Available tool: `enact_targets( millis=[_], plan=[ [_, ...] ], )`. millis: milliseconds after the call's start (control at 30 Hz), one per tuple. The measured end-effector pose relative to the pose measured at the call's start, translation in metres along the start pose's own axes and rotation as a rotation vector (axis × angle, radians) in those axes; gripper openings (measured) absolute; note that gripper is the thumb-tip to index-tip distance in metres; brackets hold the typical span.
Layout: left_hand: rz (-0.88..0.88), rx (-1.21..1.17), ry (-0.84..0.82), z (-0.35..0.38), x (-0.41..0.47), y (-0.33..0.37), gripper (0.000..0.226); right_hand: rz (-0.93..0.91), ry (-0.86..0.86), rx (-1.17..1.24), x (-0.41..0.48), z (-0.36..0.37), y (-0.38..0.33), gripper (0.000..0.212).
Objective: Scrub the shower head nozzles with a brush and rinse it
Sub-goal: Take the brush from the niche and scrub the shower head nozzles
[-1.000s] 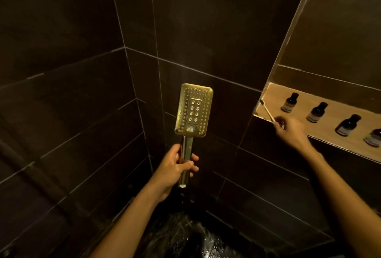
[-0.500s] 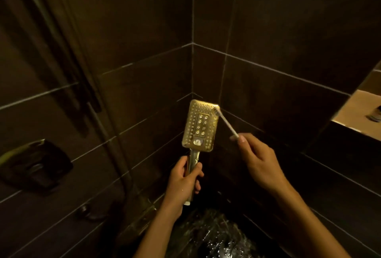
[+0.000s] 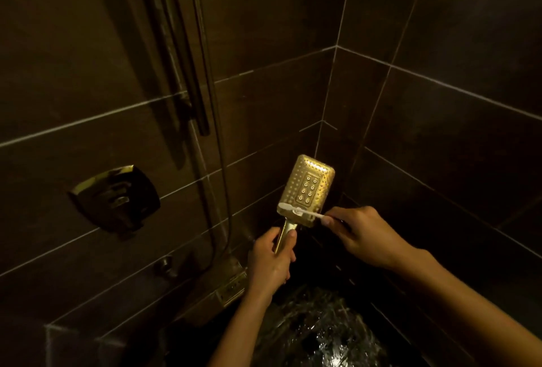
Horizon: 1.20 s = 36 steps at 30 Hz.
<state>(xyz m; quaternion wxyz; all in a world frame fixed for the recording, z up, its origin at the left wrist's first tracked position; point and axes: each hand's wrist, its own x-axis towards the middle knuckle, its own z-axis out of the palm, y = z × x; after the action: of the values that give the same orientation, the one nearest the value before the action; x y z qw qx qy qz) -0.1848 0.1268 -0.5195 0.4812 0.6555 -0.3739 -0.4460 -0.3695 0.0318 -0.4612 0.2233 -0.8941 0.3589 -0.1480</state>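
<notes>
A gold rectangular shower head (image 3: 306, 188) is held upright with its nozzle face toward me. My left hand (image 3: 271, 258) grips its gold handle from below. My right hand (image 3: 363, 234) pinches a white toothbrush (image 3: 302, 212), which lies crosswise over the lower edge of the nozzle face, bristle end at the left. The rest of the brush handle is hidden inside my right hand.
Dark tiled walls meet in a corner behind the shower head. A gold mixer valve (image 3: 115, 198) sits on the left wall, with a riser rail (image 3: 179, 53) and hose (image 3: 217, 190) beside it. A gold spout (image 3: 231, 286) is below my left hand. Wet floor (image 3: 322, 334) glistens beneath.
My right hand brought the toothbrush from the wall niche to the shower head, then from the top right corner to the lower edge. The view swung left, and the niche left the frame.
</notes>
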Motion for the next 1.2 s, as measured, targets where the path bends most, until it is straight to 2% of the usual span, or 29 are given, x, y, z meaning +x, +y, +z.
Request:
enact_targets(
  millis=[133, 267, 400, 533, 633, 667, 767, 800, 833, 900, 933, 1033, 1067, 1100, 1167, 1200],
  plan=[
    [-0.007, 0.001, -0.011, -0.011, -0.001, -0.005, 0.021, 0.091, 0.101, 0.019, 0.011, -0.009, 0.007, 0.018],
    [0.004, 0.017, -0.017, -0.015, -0.001, -0.006, 0.018, -0.023, -0.122, 0.008, 0.009, -0.005, 0.0, 0.02],
    [0.018, 0.034, -0.037, -0.016, -0.002, -0.005, 0.017, 0.058, 0.066, -0.046, 0.017, -0.024, 0.014, 0.016],
    [0.018, 0.049, -0.029, -0.011, -0.003, -0.004, 0.018, -0.056, -0.147, -0.043, 0.01, -0.021, 0.002, 0.018],
    [0.026, 0.057, -0.025, -0.009, -0.002, -0.003, 0.02, 0.061, 0.063, -0.022, 0.012, -0.029, 0.014, 0.02],
    [0.026, 0.058, -0.021, -0.008, -0.002, -0.002, 0.02, 0.073, 0.078, -0.015, 0.011, -0.028, 0.017, 0.019],
    [0.03, 0.07, -0.008, -0.004, -0.003, -0.002, 0.019, -0.068, -0.115, -0.001, 0.002, -0.014, 0.008, 0.016],
    [0.03, 0.076, -0.006, -0.003, -0.002, -0.002, 0.018, -0.091, -0.13, -0.011, -0.001, -0.01, 0.006, 0.017],
    [0.029, 0.078, -0.008, -0.003, -0.002, -0.001, 0.018, -0.059, -0.084, -0.002, 0.0, -0.011, 0.009, 0.017],
    [0.026, 0.076, -0.016, -0.002, -0.001, 0.0, 0.018, 0.065, 0.111, 0.032, 0.003, -0.02, 0.018, 0.018],
    [0.027, 0.071, -0.019, -0.001, -0.001, 0.002, 0.018, 0.088, 0.142, 0.033, 0.003, -0.022, 0.021, 0.018],
    [0.027, 0.091, -0.022, 0.001, -0.001, 0.003, 0.019, -0.079, -0.07, 0.014, -0.002, -0.011, 0.009, 0.019],
    [0.031, 0.105, -0.02, 0.001, -0.001, 0.003, 0.02, -0.101, -0.094, -0.004, -0.004, -0.01, 0.007, 0.019],
    [0.035, 0.112, -0.016, 0.0, -0.001, 0.002, 0.02, -0.069, -0.048, -0.001, -0.003, -0.013, 0.01, 0.022],
    [0.038, 0.111, -0.012, 0.0, 0.0, 0.001, 0.021, 0.042, 0.16, 0.01, 0.0, -0.025, 0.021, 0.025],
    [0.039, 0.109, -0.01, 0.0, 0.0, 0.001, 0.021, 0.065, 0.185, 0.011, 0.001, -0.028, 0.024, 0.022]
  ],
)
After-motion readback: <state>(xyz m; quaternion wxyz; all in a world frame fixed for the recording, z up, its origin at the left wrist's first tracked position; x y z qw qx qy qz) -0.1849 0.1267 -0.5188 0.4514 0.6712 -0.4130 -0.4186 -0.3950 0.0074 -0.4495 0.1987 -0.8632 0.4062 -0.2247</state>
